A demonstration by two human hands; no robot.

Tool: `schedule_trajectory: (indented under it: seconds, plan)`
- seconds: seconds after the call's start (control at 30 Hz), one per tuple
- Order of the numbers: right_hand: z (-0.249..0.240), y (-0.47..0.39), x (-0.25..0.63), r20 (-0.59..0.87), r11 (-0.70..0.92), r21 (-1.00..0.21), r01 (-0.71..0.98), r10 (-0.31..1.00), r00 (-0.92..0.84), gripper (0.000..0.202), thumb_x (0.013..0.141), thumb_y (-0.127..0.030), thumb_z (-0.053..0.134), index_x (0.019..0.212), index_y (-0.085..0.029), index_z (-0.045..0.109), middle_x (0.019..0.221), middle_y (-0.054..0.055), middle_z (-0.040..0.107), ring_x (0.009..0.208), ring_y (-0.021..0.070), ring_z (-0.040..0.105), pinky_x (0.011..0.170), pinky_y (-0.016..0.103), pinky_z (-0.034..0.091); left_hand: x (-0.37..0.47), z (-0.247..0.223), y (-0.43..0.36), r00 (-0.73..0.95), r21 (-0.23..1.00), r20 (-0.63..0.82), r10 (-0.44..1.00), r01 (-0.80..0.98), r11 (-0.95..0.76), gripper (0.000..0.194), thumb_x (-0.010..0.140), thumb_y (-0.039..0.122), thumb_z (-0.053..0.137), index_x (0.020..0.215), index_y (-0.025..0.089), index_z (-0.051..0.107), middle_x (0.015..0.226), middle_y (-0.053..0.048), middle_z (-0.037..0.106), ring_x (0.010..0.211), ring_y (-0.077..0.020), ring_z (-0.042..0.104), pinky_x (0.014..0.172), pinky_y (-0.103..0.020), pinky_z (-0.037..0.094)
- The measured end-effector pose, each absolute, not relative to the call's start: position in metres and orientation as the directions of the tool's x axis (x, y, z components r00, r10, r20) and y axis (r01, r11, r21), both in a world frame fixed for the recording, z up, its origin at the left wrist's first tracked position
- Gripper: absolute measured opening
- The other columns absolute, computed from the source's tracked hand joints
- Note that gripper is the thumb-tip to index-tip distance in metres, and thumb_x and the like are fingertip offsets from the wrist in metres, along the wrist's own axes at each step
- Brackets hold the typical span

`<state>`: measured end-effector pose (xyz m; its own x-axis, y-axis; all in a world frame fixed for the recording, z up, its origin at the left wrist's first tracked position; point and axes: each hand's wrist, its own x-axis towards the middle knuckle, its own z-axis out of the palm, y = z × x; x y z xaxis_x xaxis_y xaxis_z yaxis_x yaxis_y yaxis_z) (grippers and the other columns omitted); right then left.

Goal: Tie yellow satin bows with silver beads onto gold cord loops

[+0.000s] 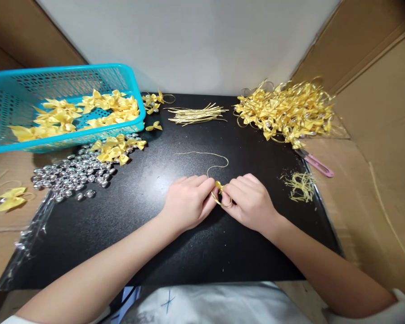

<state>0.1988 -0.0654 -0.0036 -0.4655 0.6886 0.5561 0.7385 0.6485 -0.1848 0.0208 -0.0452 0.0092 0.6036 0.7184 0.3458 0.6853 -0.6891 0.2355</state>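
Both my hands meet over the black table, low in the middle of the view. My left hand (190, 201) pinches one side of a small yellow bow (219, 185) with a gold cord loop. The bow's other side is between the fingertips of my right hand (249, 201). A thin gold cord (222, 157) curves from my left fingertips up and away over the table. Much of the bow is covered by my fingers.
A blue basket (62, 137) of yellow bows stands at the left. Silver beads (70, 173) lie before it. Gold cord pieces (197, 114) lie at the back. A heap of finished bows (286, 110), pink-handled scissors (319, 164) and cord scraps (302, 186) are at the right.
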Motion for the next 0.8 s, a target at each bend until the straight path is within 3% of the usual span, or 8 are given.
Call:
schedule_trajectory:
  seconds: [0.23,0.37,0.57,0.7,0.8]
  plan:
    - [-0.0012,-0.0667,0.1944,0.555,0.557,-0.407,0.724,0.78,-0.288,0.026,0.084,-0.01,0.05,0.061,-0.021,0.046,0.054,-0.003,0.051,0.053,0.0118,0.046,0.061,0.027,0.036,0.0212,0.0002,-0.0474,0.467,0.439,0.465,0.752,0.616,-0.654,0.032,0.093,0.025,0.045,0.062,0.018,0.051,0.053,0.002,0.049,0.05,-0.0115,0.045,0.051,-0.023,0.034]
    - [0.0022,-0.0674,0.1954,0.51,0.5,-0.544,0.674,0.835,-0.207,0.024,0.083,-0.011,0.051,0.062,-0.02,0.046,0.053,-0.004,0.05,0.051,0.0102,0.046,0.058,0.025,0.037,0.0234,0.0015,-0.0476,0.398,0.591,0.415,0.818,0.566,-0.575,0.029,0.092,0.022,0.047,0.064,0.018,0.052,0.054,0.003,0.049,0.05,-0.0103,0.045,0.05,-0.022,0.034]
    - [0.0046,-0.0725,0.1972,0.381,0.372,-0.735,0.567,0.918,-0.11,0.011,0.077,-0.019,0.063,0.079,-0.02,0.052,0.067,-0.002,0.055,0.058,0.0112,0.051,0.057,0.025,0.043,0.0241,0.0037,-0.0503,0.328,0.79,0.308,0.893,0.434,-0.432,0.03,0.093,0.023,0.048,0.064,0.017,0.052,0.054,0.003,0.048,0.05,-0.0094,0.044,0.05,-0.022,0.033]
    - [0.0005,-0.0741,0.1956,0.25,0.249,-0.9,0.358,0.967,-0.044,0.015,0.084,-0.027,0.064,0.095,-0.021,0.057,0.08,0.001,0.065,0.066,0.0128,0.061,0.062,0.026,0.052,0.0237,0.003,-0.0533,0.361,0.844,0.289,0.887,0.342,-0.414,0.024,0.093,0.023,0.048,0.071,0.017,0.056,0.061,0.001,0.054,0.055,-0.0106,0.047,0.054,-0.023,0.037]
    - [0.0017,-0.0707,0.201,0.237,0.257,-0.923,0.287,0.966,-0.104,0.006,0.089,-0.025,0.06,0.091,-0.021,0.063,0.082,0.002,0.069,0.072,0.0138,0.066,0.067,0.027,0.053,0.0175,0.0059,-0.048,0.474,0.827,0.299,0.829,0.305,-0.472,0.007,0.083,0.018,0.056,0.076,0.017,0.057,0.07,-0.001,0.058,0.065,-0.0133,0.052,0.061,-0.025,0.041]
